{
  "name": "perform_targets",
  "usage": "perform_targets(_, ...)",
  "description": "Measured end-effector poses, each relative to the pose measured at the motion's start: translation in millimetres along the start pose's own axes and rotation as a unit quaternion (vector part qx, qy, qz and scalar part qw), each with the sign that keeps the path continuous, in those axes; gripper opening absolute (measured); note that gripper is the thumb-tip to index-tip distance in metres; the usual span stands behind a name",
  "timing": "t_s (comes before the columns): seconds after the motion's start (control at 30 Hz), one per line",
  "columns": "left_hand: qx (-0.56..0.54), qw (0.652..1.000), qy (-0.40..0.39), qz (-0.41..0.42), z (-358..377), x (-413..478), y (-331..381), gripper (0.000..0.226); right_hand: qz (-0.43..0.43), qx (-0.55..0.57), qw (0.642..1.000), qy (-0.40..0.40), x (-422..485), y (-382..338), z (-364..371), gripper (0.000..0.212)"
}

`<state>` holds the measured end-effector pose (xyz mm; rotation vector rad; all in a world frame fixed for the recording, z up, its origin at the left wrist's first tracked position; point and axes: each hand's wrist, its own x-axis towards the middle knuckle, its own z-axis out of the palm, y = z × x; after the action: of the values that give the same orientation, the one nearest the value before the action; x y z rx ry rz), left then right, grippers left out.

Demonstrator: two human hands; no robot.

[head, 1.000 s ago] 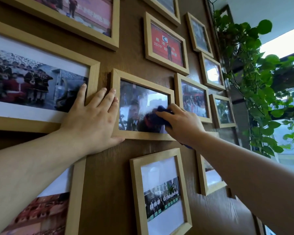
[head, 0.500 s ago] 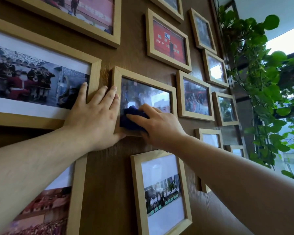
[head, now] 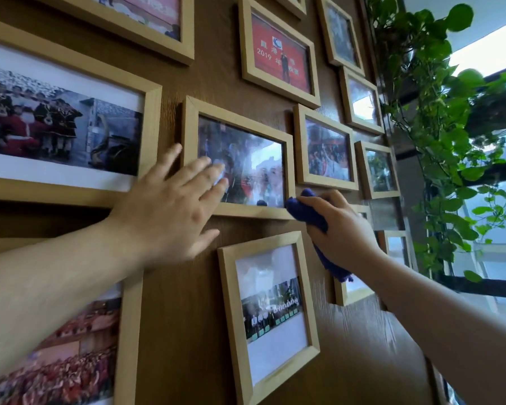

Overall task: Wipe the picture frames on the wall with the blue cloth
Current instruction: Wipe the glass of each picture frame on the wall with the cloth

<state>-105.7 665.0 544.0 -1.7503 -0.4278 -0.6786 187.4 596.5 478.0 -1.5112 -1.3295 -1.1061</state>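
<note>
a: what's the right hand (head: 341, 229) doing?
b: fist closed around the blue cloth (head: 307, 213), pressed at the lower right corner of the middle frame (head: 288, 171).
a: the left hand (head: 170, 211)?
b: fingers spread, holding nothing, over that frame's lower left.

Your left hand (head: 170, 211) overlaps the centre frame (head: 237, 156). Neighbouring frames crowd every side. Only narrow strips of wall (head: 181, 317) lie bare between them.

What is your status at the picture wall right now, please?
Right hand gripping blue cloth at lower right corner of centre frame. Left hand open, fingers over its glass. Nothing in the way.
</note>
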Motion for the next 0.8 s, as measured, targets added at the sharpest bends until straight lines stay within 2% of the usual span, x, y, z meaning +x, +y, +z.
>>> perform_targets(0.1, -0.026, 0.998, -0.022, 0.055, 1, -9, 20, 0.077, 0.000, 0.013, 1.000, -0.021, -34, -15, 5, 0.049)
perform_targets(0.27, -0.066, 0.992, -0.097, 0.050, 18, -8, 49, 0.085, -0.019, 0.039, 0.999, -0.028, -63, -53, 22, 0.052)
perform_targets(0.4, -0.076, 0.991, -0.105, 0.033, 32, -9, 61, 0.087, -0.033, 0.048, 0.998, -0.037, -74, -78, 37, 0.057)
perform_targets(0.67, -0.049, 0.991, -0.114, 0.047, 42, -15, 63, 0.082, -0.074, 0.031, 0.996, -0.036, -88, -74, 56, 0.047)
perform_targets(0.8, -0.044, 0.992, -0.111, 0.049, 43, -13, 64, 0.086, 0.009, 0.006, 1.000, -0.026, -86, -37, 54, 0.038)
